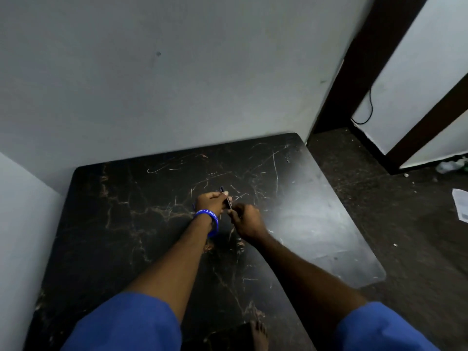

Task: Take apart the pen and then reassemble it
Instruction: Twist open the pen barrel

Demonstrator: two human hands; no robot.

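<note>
A thin dark pen (pixel 226 198) is held over the middle of a black marble-patterned table (pixel 126 224). My left hand (pixel 211 202), with a blue wristband on its wrist, grips the pen's upper part, and one end sticks out past the fingers toward the wall. My right hand (pixel 244 219) pinches the pen's near end just below the left hand. The two hands touch around the pen. The pen's middle is hidden by my fingers, and I cannot tell whether any part has come off.
The table stands in a corner against a grey wall (pixel 177 72). To the right is dark floor with a paper sheet (pixel 461 206) and scraps of litter (pixel 450 165). A dark door frame (pixel 354 72) rises at the back right. A bare foot (pixel 259 334) shows below the table's near edge.
</note>
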